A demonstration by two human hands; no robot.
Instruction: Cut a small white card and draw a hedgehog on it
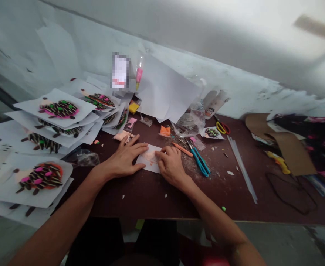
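A small white card (150, 168) lies on the dark red table, with a pale peach shape (150, 155) on it. My left hand (125, 157) is spread flat, its thumb and a fingertip at the card's left edge. At the card's right side, my right hand (172, 164) has its fingers bent and drawn together, the fingertips on the peach shape; whether they pinch anything is hidden. Just beyond my left hand sits a lump of peach clay (121, 136). An orange stick (182, 149) and teal-handled scissors (200, 162) lie right of my right hand.
Sheets with striped hedgehog figures (59, 109) are piled at the left. Plastic bags (188, 123) and red-and-yellow scissors (222, 128) are at the back. Clear glue sticks (242, 170), a yellow glue gun (278, 162) and brown cardboard (292, 153) lie to the right. The table's front edge (162, 218) is near my forearms.
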